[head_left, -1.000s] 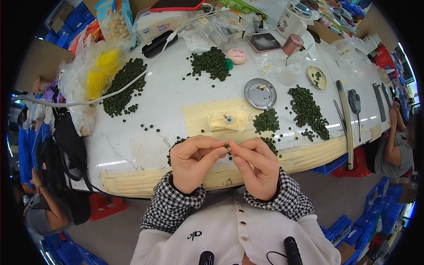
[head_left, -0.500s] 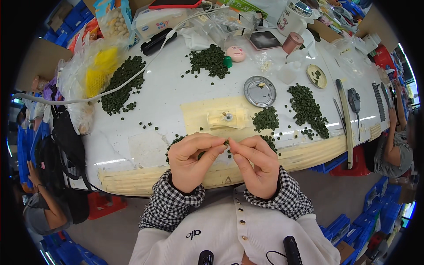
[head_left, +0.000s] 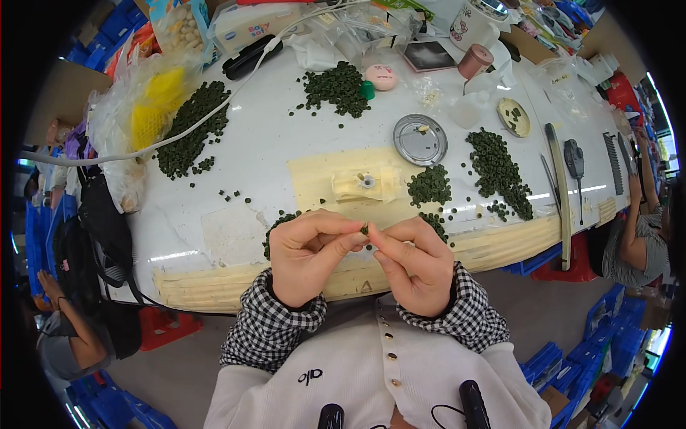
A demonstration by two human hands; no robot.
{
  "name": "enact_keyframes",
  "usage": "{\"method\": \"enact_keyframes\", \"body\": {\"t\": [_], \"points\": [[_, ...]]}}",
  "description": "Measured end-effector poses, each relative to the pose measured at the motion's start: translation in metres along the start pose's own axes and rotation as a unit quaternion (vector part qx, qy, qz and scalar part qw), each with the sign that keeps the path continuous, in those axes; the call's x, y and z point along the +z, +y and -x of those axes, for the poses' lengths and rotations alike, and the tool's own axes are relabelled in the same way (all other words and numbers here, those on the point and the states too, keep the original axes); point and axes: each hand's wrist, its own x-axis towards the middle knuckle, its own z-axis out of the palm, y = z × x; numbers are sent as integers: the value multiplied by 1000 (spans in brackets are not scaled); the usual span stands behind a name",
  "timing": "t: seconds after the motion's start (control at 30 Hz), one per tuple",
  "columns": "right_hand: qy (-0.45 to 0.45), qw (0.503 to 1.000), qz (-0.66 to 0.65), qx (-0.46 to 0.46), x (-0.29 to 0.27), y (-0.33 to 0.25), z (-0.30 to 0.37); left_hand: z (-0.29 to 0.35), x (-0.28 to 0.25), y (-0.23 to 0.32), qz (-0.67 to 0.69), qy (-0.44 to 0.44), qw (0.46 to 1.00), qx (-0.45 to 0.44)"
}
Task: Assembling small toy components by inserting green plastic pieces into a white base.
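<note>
A small dark green round piece (head_left: 365, 229) is pinched between the fingertips of both hands, near the table's front edge. My left hand (head_left: 309, 256) is closed on it with thumb and forefinger. From the other side, my right hand (head_left: 416, 263) grips it the same way. Just beyond my fingers sits a small block wrapped in cream tape (head_left: 366, 183), with a metal post in its middle. Piles of similar green pieces lie on both sides, one partly behind my left hand (head_left: 279, 233) and another by a round metal lid (head_left: 420, 140).
A white cable (head_left: 193, 129) crosses the left side, over a large green pile (head_left: 191, 132). At right lie a screwdriver (head_left: 574, 163), tweezers (head_left: 549, 179) and a long curved strip (head_left: 557, 193). Plastic bags (head_left: 118, 136) crowd the left; a mug (head_left: 474, 25) stands at the back.
Both hands stay together on the small green piece, with only slight finger movement. The whole view has shifted a little.
</note>
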Motion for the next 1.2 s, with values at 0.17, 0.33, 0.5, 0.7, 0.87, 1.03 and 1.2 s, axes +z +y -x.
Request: {"method": "enact_keyframes", "body": {"t": [0.17, 0.33, 0.5, 0.7, 0.87, 1.03, 1.2], "points": [[-22, 1000, 21, 6, -7, 0, -4, -2, -2, -5, -6, -12, 999, 36], [229, 942, 153, -191, -68, -12, -8, 0, -3, 0, -2, 43, 999, 27], [388, 833, 46, -392, -182, -55, -26, -2, -1, 2, 5, 36, 999, 32], [344, 921, 146, -112, -267, -17, -33, -2, -3, -4, 42, 54, 997, 23], [352, 921, 163, -17, -302, 3, -23, -2, -1, -4, 40, 62, 997, 19], [376, 909, 179, 31, -334, 4, -12, -3, -1, -3, 36, 58, 997, 21], [379, 903, 192, 61, -354, 7, -8, -3, -2, -3, 46, 60, 997, 17]]}}
